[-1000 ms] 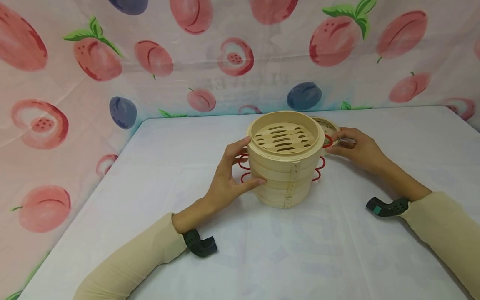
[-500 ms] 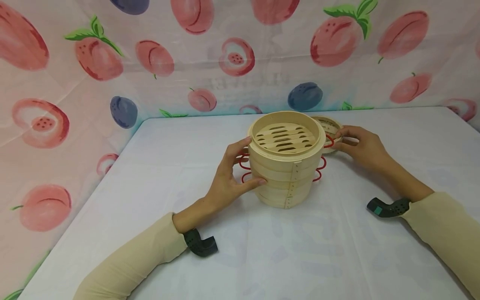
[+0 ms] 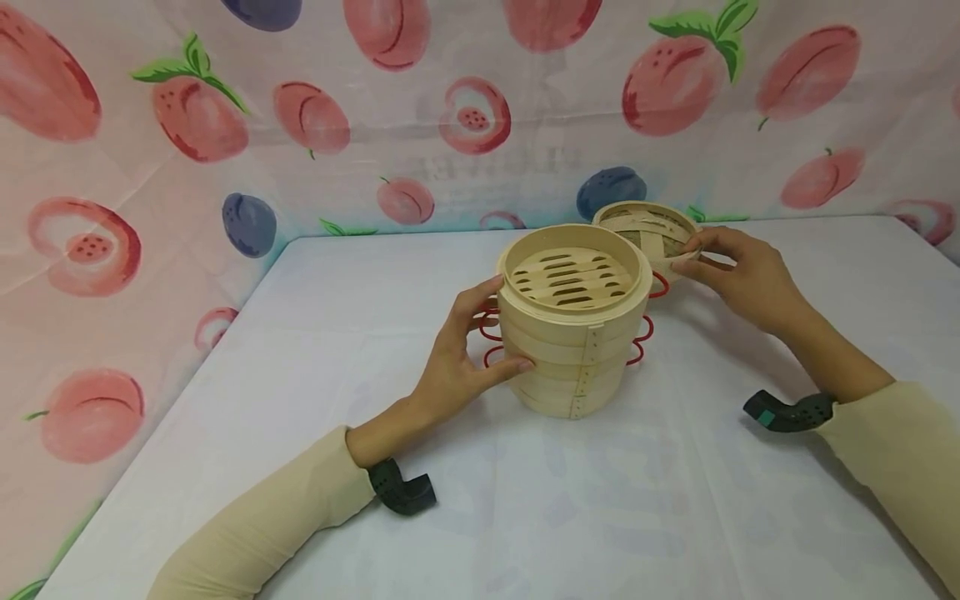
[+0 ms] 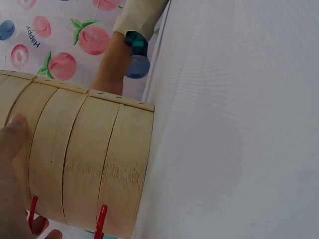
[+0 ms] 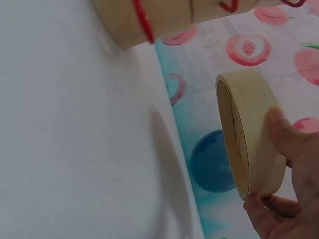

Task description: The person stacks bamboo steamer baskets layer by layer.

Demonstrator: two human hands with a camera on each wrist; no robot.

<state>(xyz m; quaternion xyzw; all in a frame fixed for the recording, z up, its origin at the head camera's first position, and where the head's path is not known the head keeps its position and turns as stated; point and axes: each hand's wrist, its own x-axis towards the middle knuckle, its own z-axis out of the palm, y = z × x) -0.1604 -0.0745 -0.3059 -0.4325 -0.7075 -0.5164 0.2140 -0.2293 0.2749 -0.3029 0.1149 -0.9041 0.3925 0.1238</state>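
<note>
A stack of round bamboo steamer baskets [image 3: 555, 358] with red loop handles stands upright on the table, its slatted top basket uncovered. My left hand [image 3: 453, 354] grips the stack's left side, thumb in front and fingers round the back. In the left wrist view that thumb lies against the bamboo wall [image 4: 84, 149]. Behind the stack, my right hand [image 3: 753, 279] pinches the rim of a woven bamboo lid [image 3: 651, 233]. The right wrist view shows the lid [image 5: 261, 134] raised off the table, between thumb and fingers. The stack hides part of it in the head view.
A white cloth covers the table [image 3: 570, 517]. Close behind its far edge hangs a fruit-print curtain [image 3: 525, 100]. Each wrist wears a dark curved camera mount, the left mount [image 3: 402, 487] and the right mount [image 3: 787, 412].
My right hand has lifted the lid from behind the stack, up and slightly to the right, so more of it shows. The left hand and the stack stay put.
</note>
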